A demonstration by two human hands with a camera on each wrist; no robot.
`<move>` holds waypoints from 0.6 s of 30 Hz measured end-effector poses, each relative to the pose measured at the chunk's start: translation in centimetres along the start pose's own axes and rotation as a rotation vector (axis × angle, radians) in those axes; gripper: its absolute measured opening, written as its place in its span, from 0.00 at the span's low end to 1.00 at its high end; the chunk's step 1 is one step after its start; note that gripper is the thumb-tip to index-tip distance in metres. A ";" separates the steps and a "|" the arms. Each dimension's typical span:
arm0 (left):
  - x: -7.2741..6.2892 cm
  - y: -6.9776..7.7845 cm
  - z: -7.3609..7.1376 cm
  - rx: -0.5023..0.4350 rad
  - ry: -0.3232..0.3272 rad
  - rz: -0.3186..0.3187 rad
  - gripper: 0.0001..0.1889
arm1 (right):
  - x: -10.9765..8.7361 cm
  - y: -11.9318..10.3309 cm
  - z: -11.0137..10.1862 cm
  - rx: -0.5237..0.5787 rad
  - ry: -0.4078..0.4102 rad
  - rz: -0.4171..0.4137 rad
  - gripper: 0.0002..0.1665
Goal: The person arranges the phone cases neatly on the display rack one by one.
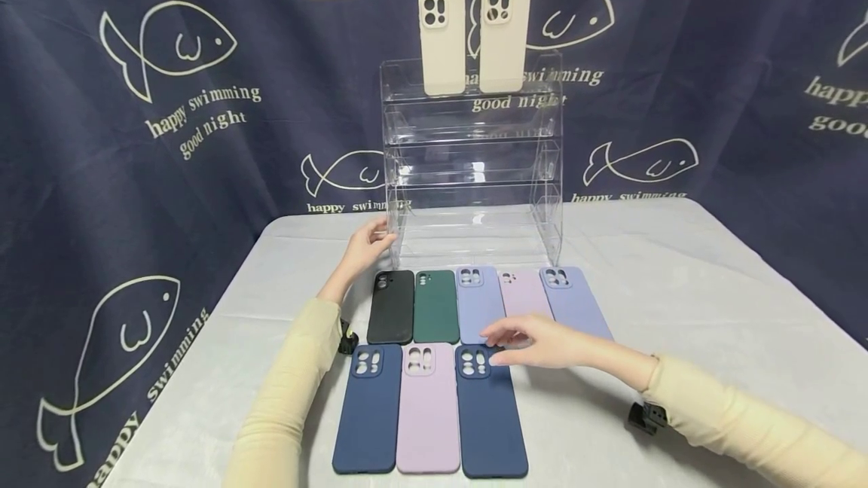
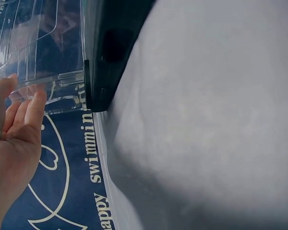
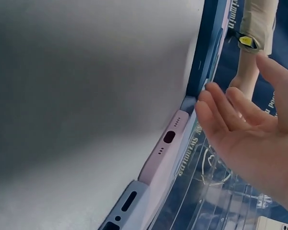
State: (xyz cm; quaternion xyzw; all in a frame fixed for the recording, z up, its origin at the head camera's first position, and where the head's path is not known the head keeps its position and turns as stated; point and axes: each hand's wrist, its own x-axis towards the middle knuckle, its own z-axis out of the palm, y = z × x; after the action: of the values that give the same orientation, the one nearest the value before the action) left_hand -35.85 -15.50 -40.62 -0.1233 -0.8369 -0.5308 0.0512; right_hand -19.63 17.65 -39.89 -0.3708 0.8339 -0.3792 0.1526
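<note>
My left hand (image 1: 368,247) holds the left side edge of a clear tiered display rack (image 1: 475,185), thumb on the near side and fingers further back. The left wrist view shows its thumb and fingers (image 2: 34,108) at the transparent panel. My right hand (image 1: 536,339), fingers loosely bent and holding nothing, hovers over the top of a navy phone case (image 1: 493,428) in the front row. Just beyond that hand lies a periwinkle phone case (image 1: 480,303). Two white phone cases (image 1: 444,55) stand side by side on the rack's top tier.
Left of the right-hand navy case lie a lilac case (image 1: 429,428) and another navy case (image 1: 368,428). The back row also holds black (image 1: 392,315), green (image 1: 437,311), pink (image 1: 525,296) and second periwinkle (image 1: 579,307) cases. A fish-print curtain (image 1: 203,194) hangs behind the white-covered table (image 1: 685,277).
</note>
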 end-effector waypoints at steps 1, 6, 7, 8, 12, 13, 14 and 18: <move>0.0 0.0 0.0 0.000 -0.001 0.001 0.28 | -0.1 0.0 0.0 -0.004 -0.002 0.008 0.28; 0.1 0.1 0.0 -0.010 -0.001 -0.001 0.28 | -0.2 0.0 0.2 -0.008 0.004 0.027 0.27; 0.1 0.1 0.0 -0.008 -0.002 0.000 0.28 | -0.2 -0.1 0.2 -0.005 0.005 0.030 0.27; 0.1 0.2 0.0 -0.006 0.000 -0.001 0.28 | -0.3 -0.1 0.2 -0.005 0.005 0.030 0.27; 0.2 0.2 0.0 -0.003 0.001 0.005 0.28 | -0.4 -0.4 0.1 0.010 -0.003 0.032 0.26; 0.2 0.2 0.0 -0.001 0.000 0.008 0.28 | -0.4 -0.4 0.1 0.014 -0.007 0.033 0.26; 0.2 0.2 0.1 -0.003 -0.001 0.009 0.28 | -0.5 -0.4 0.1 0.019 -0.011 0.034 0.26; 0.0 0.1 0.1 -0.010 -0.003 0.007 0.28 | -0.8 -0.6 0.3 0.000 -0.015 0.046 0.28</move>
State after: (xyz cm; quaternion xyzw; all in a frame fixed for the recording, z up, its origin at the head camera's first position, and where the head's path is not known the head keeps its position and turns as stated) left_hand -35.81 -15.38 -40.56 -0.1274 -0.8340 -0.5345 0.0511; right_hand -18.63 17.85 -39.65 -0.3544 0.8409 -0.3731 0.1674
